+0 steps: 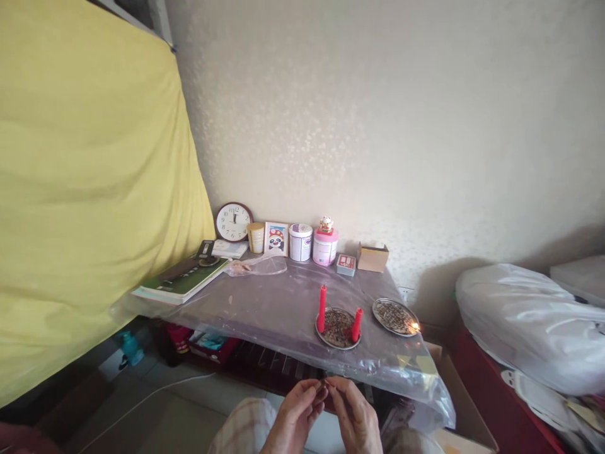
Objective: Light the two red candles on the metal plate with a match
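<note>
Together the left hand (293, 413) and right hand (354, 416) pinch a thin, small stick (326, 383).

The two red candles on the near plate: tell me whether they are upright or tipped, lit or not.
Mixed. The left candle stands upright; the right candle leans slightly on the plate. No flame shows on either.

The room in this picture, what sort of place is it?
Probably a lived-in room at home. A low table under clear plastic stands against the wall, bearing a clock, tins and two red candles on a plate; a bagged bundle lies alongside.
</note>
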Motion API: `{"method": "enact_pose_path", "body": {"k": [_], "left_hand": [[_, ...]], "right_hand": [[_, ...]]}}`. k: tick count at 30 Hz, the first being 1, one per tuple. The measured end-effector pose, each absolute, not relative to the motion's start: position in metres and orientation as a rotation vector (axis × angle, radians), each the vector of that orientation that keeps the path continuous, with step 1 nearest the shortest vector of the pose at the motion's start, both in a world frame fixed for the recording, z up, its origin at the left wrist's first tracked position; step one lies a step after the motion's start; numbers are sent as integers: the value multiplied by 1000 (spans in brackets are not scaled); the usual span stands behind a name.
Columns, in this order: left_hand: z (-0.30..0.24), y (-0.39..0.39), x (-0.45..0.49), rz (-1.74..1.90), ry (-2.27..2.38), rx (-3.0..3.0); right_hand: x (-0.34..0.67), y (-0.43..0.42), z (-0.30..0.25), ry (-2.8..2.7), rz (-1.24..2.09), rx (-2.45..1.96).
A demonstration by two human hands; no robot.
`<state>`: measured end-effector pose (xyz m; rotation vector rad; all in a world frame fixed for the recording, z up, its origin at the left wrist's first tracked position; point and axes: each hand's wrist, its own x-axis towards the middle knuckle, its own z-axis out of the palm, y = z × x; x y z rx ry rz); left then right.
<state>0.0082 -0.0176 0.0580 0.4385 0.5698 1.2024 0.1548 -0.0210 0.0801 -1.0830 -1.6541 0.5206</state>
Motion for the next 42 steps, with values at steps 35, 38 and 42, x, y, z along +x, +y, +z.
{"method": "enact_pose_path", "body": {"k": [35,38,42], "left_hand": [[125,-22,6,1366,590,503],[125,-22,5,1364,620,508],[131,-25,6,1365,612,540]], "right_hand": [[150,-17,143,-1671,-126,-933],[152,-25,146,-1598,-117,-904],[153,-14,128,-1750,-65,-899]]}}
